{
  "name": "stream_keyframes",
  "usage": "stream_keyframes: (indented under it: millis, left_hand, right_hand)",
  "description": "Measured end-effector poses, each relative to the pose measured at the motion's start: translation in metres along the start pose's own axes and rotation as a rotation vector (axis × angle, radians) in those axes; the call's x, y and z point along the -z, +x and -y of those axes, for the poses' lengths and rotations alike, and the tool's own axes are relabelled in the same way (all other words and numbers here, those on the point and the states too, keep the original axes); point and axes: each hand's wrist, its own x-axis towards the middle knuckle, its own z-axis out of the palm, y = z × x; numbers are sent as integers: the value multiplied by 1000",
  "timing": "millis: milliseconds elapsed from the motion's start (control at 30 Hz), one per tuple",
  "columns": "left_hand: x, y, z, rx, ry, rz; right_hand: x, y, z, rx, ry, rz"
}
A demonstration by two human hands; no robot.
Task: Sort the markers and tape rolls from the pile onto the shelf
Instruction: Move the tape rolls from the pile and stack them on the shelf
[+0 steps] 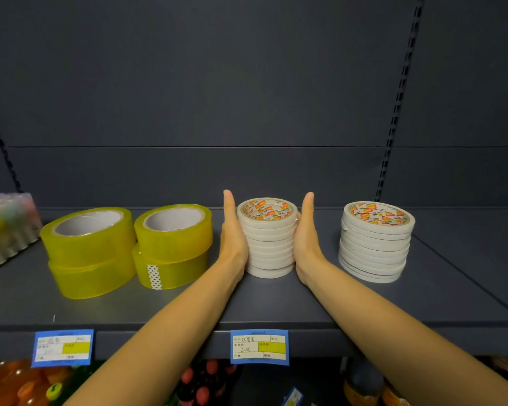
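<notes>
The person is pressing both palms flat against the sides of a stack of thin white tape rolls (268, 238) standing on the grey shelf (276, 306). The left hand (232, 230) is touching the stack's left side and the right hand (305, 232) its right side, fingers straight and held together, pointing toward the back panel. Nothing is being gripped; the hands are bracketing the stack, most likely to square up rolls that are sitting slightly off line and keep the column from leaning.

A second stack of white tape rolls (376, 241) is standing well apart to the right, its layers a little uneven. To the left, two pairs of wide yellow tape rolls (91, 253) and (172, 244) are sitting just beside each other, each pair two high. The grouping by kind suggests the tape sorting is well along, with like rolls kept together above their price labels (259, 346) on the shelf edge.

At the far left a clear-wrapped pack (8, 230) is blurring out and being cut by the frame edge; it may be holding markers, but that cannot be told. The pile named in the task is not showing anywhere. The fingertips on the far side of the stack are partly hidden behind it, and the goods under the shelf are dim and cropped.
</notes>
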Motion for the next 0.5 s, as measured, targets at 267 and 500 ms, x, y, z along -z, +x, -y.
stream_keyframes:
  millis: [267, 500]
  left_hand:
    - [-4, -3, 2, -14, 38, -38]
    - [-6, -3, 5, -21, 23, -38]
  right_hand:
    - [-3, -8, 0, -29, -122, -127]
    - [-2, -8, -1, -32, -78, -133]
